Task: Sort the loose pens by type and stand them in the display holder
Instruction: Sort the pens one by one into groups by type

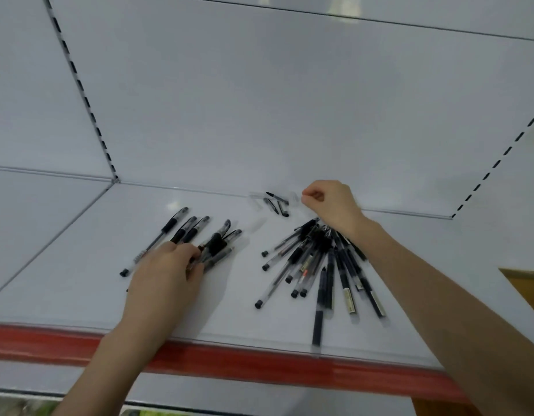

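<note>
Your left hand (166, 274) is lying on the near end of the left cluster of pens (216, 243) on the white shelf (229, 301), with its fingers curling round several barrels. Your right hand (328, 202) is hovering at the back of the shelf with its fingers curled in, and I cannot tell whether it is pinching anything. Beneath its wrist the right pile of pens (322, 247) is fanning out toward the red front strip (259, 364). A few short dark pieces (277, 202), too blurred to name, are lying just left of that hand.

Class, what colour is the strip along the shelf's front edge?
Red. The front edge strip shows best in the head view, the only one.
</note>
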A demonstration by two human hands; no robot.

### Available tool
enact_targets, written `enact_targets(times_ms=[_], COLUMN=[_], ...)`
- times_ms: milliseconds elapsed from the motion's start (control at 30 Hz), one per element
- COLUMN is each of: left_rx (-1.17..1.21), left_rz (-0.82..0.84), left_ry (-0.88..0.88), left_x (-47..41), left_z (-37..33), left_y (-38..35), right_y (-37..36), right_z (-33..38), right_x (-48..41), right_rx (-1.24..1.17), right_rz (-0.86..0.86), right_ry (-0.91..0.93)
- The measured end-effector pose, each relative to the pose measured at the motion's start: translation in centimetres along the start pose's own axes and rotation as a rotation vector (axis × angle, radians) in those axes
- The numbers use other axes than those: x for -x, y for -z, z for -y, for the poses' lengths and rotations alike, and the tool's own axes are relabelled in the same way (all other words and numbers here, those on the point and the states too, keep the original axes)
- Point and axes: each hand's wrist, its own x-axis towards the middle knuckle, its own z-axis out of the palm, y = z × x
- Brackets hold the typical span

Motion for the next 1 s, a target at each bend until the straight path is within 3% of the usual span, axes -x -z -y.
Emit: enact_targets(times_ms=[500, 700, 867, 1000], left_rx=[0.036, 0.116, 0.212, 0.126], left_rz=[-0.066, -0.032, 0.113, 0.198], left_ry=[-0.047, -0.185, -0.324, -0.362], left_x=[0.0, -0.9, -1.5, -3.2], left_z=[0.5, -1.3, -4.2, -6.5], left_y=[0.0, -0.4, -1.7, -3.0], right_y=[-2.1, -0.5, 2.6, 4.2], right_z=[1.4, 0.6, -1.0, -2.6], right_x=[-2.9, -1.9, 0.2, 2.4], right_rx=[0.336, 0.028, -0.205, -0.313], right_rz=[0.221, 0.027, -0.145, -0.217], right_ry=[-0.137, -0.157, -0.166, -0.204])
